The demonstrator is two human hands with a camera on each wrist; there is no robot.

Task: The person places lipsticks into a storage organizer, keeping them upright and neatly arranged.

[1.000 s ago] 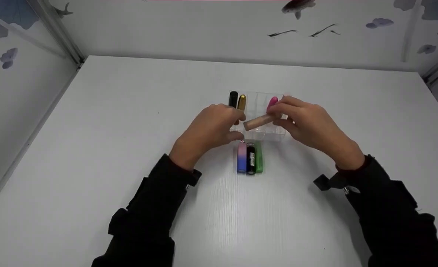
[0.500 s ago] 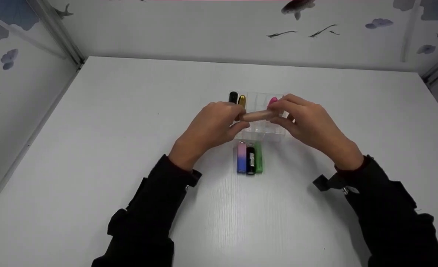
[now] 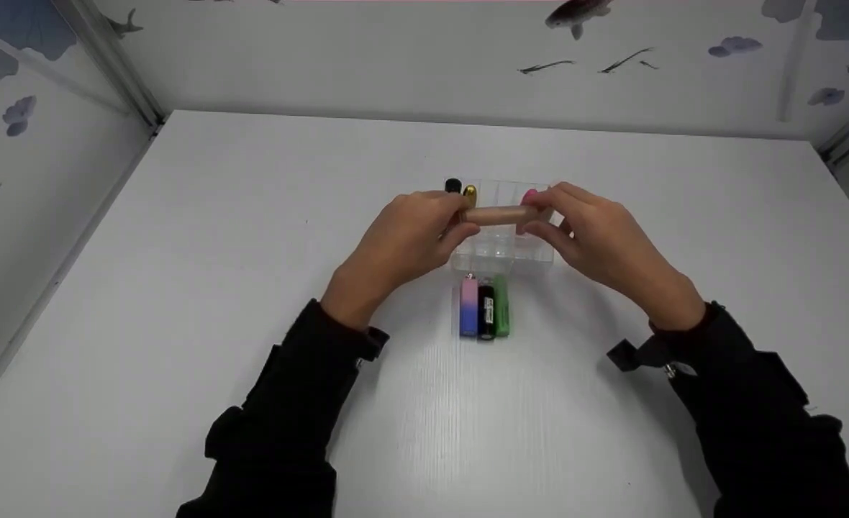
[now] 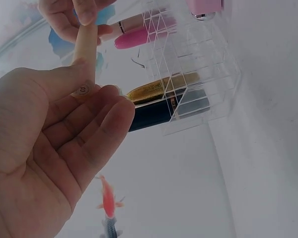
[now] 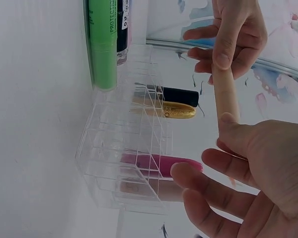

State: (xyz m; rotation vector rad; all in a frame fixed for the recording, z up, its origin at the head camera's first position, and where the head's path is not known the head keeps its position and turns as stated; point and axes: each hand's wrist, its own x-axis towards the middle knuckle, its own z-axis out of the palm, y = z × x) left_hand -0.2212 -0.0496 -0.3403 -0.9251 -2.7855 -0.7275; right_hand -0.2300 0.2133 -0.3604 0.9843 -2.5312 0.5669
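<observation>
A slim beige cosmetic tube (image 3: 500,215) is held level above the clear divided organizer (image 3: 532,253). My left hand (image 3: 411,234) pinches one end between thumb and finger; a round "03" label (image 4: 83,89) shows on that end in the left wrist view. My right hand (image 3: 604,230) pinches the other end. Standing in the organizer are a black tube (image 5: 180,96), a gold tube (image 5: 179,110), a bright pink tube (image 5: 176,166) and a pale beige-pink one (image 5: 166,190). The hands partly hide these in the head view.
In front of the organizer, a pink-and-blue tube (image 3: 469,308), a black tube with a white label (image 3: 487,316) and a green tube (image 3: 502,306) lie side by side on the white table (image 3: 252,216). Printed white panels (image 3: 396,65) border the table at back and sides.
My left hand has taken hold of the beige tube's free end, which only the right hand held at first. The tube has turned from slanted to level and risen slightly.
</observation>
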